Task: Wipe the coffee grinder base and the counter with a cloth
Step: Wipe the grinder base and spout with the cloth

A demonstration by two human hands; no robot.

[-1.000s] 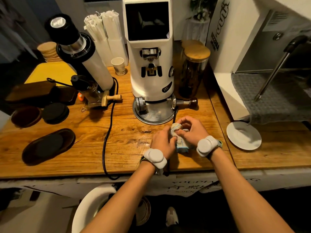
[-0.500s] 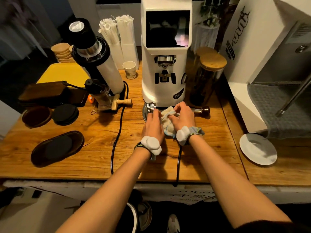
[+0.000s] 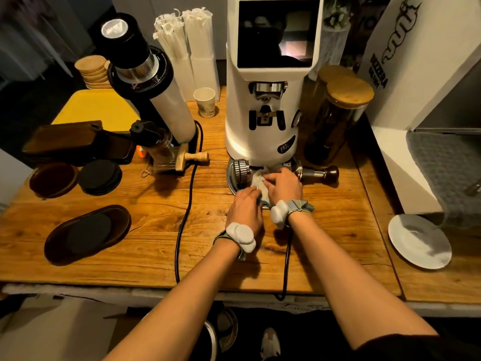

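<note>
A tall white coffee grinder (image 3: 263,113) stands at the back middle of the wooden counter (image 3: 156,225). Its round metal base (image 3: 231,175) shows at the left, with a ridged metal knob on it. A pale bunched cloth (image 3: 259,181) lies on the base. My right hand (image 3: 283,185) presses down on the cloth and grips it. My left hand (image 3: 246,208) rests just in front, fingers on the cloth's near edge at the rim of the base. Most of the cloth is hidden under both hands.
A portafilter handle (image 3: 321,173) sticks out right of the base. Glass jars with wooden lids (image 3: 338,121) stand behind it. Two black cables (image 3: 186,212) cross the counter. A second grinder (image 3: 145,82), dark trays (image 3: 87,234) and a white saucer (image 3: 419,241) sit around.
Both hands moved with the cloth from the counter in front of the grinder up onto its metal base; the right hand has since gone further back on the base.
</note>
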